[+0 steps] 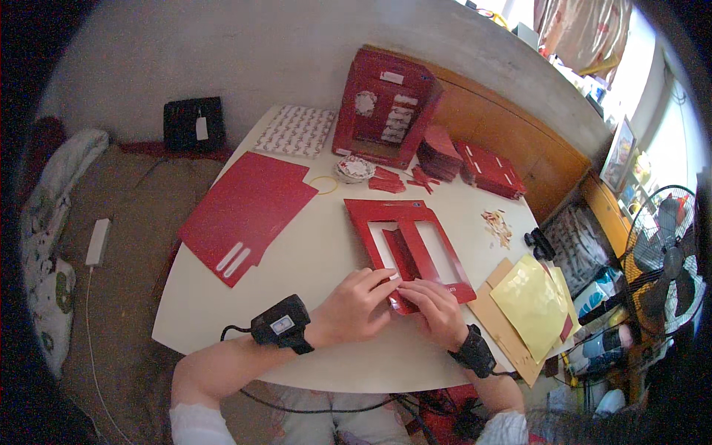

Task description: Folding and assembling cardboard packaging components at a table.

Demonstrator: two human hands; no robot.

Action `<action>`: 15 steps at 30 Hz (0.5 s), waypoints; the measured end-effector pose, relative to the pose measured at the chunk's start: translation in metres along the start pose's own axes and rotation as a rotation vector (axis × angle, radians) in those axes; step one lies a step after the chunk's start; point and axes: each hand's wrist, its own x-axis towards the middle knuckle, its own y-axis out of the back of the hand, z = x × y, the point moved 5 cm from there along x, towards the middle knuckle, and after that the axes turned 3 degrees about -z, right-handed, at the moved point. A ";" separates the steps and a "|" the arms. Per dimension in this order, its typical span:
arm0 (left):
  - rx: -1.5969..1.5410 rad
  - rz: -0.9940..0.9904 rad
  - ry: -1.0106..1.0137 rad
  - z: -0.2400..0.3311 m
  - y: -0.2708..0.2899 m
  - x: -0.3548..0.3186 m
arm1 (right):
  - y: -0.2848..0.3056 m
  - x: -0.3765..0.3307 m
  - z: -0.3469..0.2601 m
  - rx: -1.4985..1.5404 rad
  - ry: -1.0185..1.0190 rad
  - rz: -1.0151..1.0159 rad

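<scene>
A red cardboard piece (410, 241) with two long cut-out windows lies on the white table in front of me. Both hands meet at its near left corner. My left hand (354, 302) is closed, its thumb and fingertips pinching at the card's near edge. From the right, my right hand (436, 310) has its fingers bent and pressed together on the same edge, close to the left fingertips. A small pale bit shows between the fingertips, too small to name. The undersides of the fingers are hidden. Each wrist wears a black strapped device.
A larger red card sheet (248, 211) lies to the left. Behind stand a red display box (382, 104), a sticker sheet (291, 132), round labels (354, 169), and stacked red cards (489, 169). Yellow envelopes (530, 308) lie at right, near scraps (497, 226) and a fan (666, 256).
</scene>
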 end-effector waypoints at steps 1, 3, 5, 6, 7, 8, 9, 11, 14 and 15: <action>-0.001 -0.001 -0.001 0.000 0.001 0.001 | 0.000 0.000 0.000 -0.020 0.031 0.002; -0.014 -0.022 -0.030 0.000 0.003 0.002 | 0.003 0.001 -0.001 -0.027 0.028 0.001; -0.029 -0.018 -0.034 -0.003 0.001 0.001 | 0.004 0.001 -0.001 -0.036 0.025 0.001; -0.042 -0.013 -0.036 -0.004 0.001 0.001 | 0.004 0.000 -0.001 -0.056 0.023 -0.012; -0.043 -0.016 -0.037 -0.005 0.004 0.002 | 0.003 0.000 -0.001 -0.075 0.020 -0.025; -0.041 -0.073 -0.030 -0.008 0.005 0.004 | 0.003 0.000 -0.001 -0.074 0.017 -0.023; -0.039 -0.130 -0.023 -0.011 0.006 0.006 | 0.003 0.003 -0.003 -0.007 0.030 -0.032; -0.029 -0.171 -0.008 -0.015 0.010 0.008 | 0.003 0.004 -0.005 0.059 0.038 -0.039; 0.014 -0.254 -0.019 -0.018 0.008 0.006 | -0.002 0.003 -0.005 0.105 0.067 -0.097; 0.046 -0.295 -0.048 -0.019 0.006 0.004 | -0.004 0.003 -0.005 0.149 0.067 -0.133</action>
